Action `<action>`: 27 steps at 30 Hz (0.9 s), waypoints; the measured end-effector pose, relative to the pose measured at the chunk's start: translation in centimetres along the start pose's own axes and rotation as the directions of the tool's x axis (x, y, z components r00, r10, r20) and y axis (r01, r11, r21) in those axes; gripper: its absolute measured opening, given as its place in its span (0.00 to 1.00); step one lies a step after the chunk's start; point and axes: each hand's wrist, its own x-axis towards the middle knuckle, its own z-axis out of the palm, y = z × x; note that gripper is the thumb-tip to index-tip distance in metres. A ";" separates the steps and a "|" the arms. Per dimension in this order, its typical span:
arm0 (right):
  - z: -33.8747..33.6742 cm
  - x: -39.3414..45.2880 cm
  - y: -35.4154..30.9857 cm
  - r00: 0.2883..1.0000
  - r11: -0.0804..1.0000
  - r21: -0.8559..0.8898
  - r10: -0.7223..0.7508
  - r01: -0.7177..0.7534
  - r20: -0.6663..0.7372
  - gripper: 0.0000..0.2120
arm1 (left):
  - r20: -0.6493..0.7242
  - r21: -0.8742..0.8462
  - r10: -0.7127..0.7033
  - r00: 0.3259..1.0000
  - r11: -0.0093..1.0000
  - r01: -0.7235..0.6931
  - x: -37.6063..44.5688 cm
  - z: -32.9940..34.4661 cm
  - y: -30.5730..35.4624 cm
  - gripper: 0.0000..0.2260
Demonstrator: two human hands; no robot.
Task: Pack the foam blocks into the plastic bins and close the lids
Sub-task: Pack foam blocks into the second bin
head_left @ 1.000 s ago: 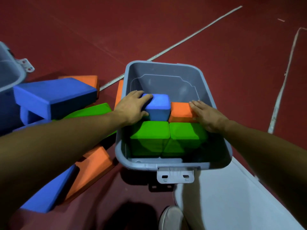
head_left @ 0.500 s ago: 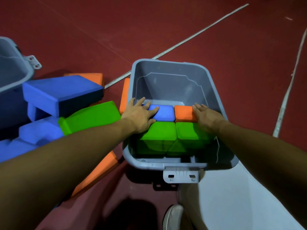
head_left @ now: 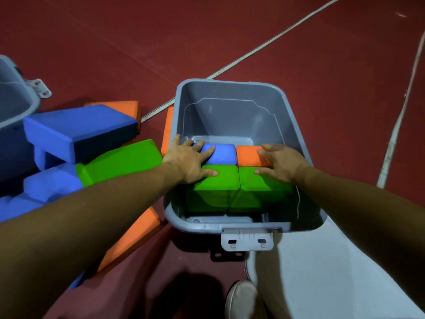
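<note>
We had both hands down in the grey bin (head_left: 230,97), which sat open on the red floor (head_left: 230,31). Four blocks were packed inside, two by two: blue block (head_left: 223,154) far left, orange block (head_left: 249,155) far right, left green block (head_left: 218,180) and right green block (head_left: 259,184) in the near row, all touching each other.

Left hand (head_left: 188,160) lay flat across the blue block and the left green block, fingers (head_left: 208,150) spread apart and straight, thumb on the green one. No grip, just pressing on the tops. Right hand (head_left: 281,163) did the same on the other side: fingers apart over the orange block, thumb on the right green block, nothing clamped.

Bare bin bottom showed beyond the blocks and in a narrow strip at the near wall. The bin's latch (head_left: 247,240) hung at the near rim. A pale grey lid (head_left: 333,272) lay on the floor just beside the bin, at our near right.

Loose blocks were piled on the floor to the left: a big blue block (head_left: 78,130) on top, a green block (head_left: 122,160) below it beside our left forearm, more blue and orange ones around and under. One orange block (head_left: 169,127) stood against the bin's left wall. A second grey bin (head_left: 16,104) was partly in view at far left. A shoe (head_left: 241,298) showed at the bottom edge.
</note>
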 end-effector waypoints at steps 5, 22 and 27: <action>0.0 0.2 -0.3 0.999 1.000 -0.022 0.014 -0.013 0.038 0.37 | 0.022 0.023 0.013 1.000 1.000 -0.013 0.1 0.0 -0.1 0.39; -3.3 1.6 -7.7 0.945 0.982 0.051 -0.161 0.183 -0.286 0.40 | -0.487 -0.473 -0.237 0.841 0.881 -0.026 -6.4 1.0 -8.2 0.23; -6.0 3.9 -14.2 0.885 0.958 0.071 -0.225 0.277 -0.408 0.38 | -0.458 -0.453 -0.452 0.765 0.860 0.237 -11.6 3.1 -14.1 0.26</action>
